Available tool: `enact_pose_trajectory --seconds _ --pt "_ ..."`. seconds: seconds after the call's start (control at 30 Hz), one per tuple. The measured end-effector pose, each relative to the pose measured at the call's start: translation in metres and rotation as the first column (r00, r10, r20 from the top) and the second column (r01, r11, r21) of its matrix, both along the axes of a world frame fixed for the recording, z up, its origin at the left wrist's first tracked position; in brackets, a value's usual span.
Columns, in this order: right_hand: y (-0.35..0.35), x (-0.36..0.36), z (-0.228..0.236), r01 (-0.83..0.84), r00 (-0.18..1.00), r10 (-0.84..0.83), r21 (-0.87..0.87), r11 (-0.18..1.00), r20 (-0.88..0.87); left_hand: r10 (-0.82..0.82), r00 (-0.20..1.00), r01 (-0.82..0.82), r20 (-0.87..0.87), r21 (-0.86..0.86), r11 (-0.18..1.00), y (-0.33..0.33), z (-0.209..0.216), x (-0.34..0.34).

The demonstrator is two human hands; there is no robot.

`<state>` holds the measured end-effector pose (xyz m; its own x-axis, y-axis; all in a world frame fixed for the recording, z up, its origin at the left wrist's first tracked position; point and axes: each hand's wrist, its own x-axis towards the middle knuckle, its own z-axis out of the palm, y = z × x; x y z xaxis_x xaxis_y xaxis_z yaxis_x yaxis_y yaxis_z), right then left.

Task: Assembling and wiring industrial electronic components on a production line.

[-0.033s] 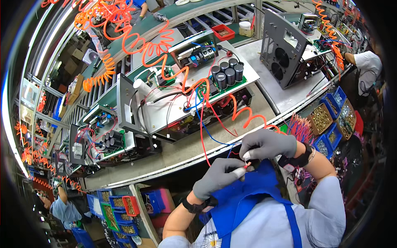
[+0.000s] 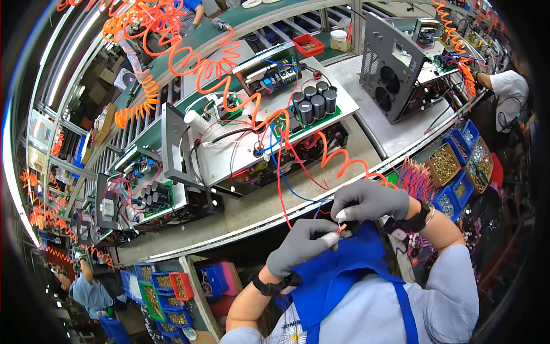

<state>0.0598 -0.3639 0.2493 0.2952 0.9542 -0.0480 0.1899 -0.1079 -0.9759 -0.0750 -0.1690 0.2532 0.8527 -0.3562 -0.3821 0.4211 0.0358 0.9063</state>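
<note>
Both my hands wear grey gloves with whitish fingertips and meet in front of my blue apron (image 2: 344,258). My left hand (image 2: 303,246) pinches the end of a red wire (image 2: 279,186), whose reddish tip (image 2: 342,229) sticks up between thumb and finger. Just above it, the fingers of my right hand (image 2: 369,200) are pressed together at the same tip; whether they grip it too is hidden. The red wire and a blue wire (image 2: 292,191) run down from an opened machine (image 2: 217,166) with a green circuit board and several black capacitors (image 2: 314,102).
More opened machines stand at left (image 2: 154,192) and right (image 2: 389,69). An orange coiled hose (image 2: 344,166) crosses the bench toward my right hand. Parts bins (image 2: 152,301) sit at lower left, others (image 2: 444,163) at right beside bundled wires (image 2: 415,180). Co-workers (image 2: 510,92) are at the sides.
The wire tip between my hands has tilted very slightly. Otherwise hands and machines are where they were.
</note>
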Motion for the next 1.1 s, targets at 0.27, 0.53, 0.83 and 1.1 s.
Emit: enact_pose_trajectory --seconds 0.27,0.53,0.83,1.1 --pt "-0.007 -0.049 -0.025 0.379 0.870 -0.344 0.033 0.925 -0.354 0.272 0.907 -0.334 0.321 0.156 0.930 -0.009 -0.014 -0.008" --pt "-0.018 -0.063 -0.019 0.487 0.867 -0.498 0.167 0.857 0.029 0.305 0.946 -0.322 0.106 0.255 0.912 -0.022 0.003 0.001" --pt "-0.021 -0.042 -0.038 0.155 0.820 -0.339 0.392 0.907 0.461 0.218 0.976 -0.218 0.028 0.014 0.976 -0.030 0.028 -0.001" --pt "-0.021 -0.032 -0.042 0.181 0.949 -0.232 -0.229 0.956 -0.216 -0.190 0.746 -0.381 0.638 0.644 0.663 -0.043 -0.032 -0.010"
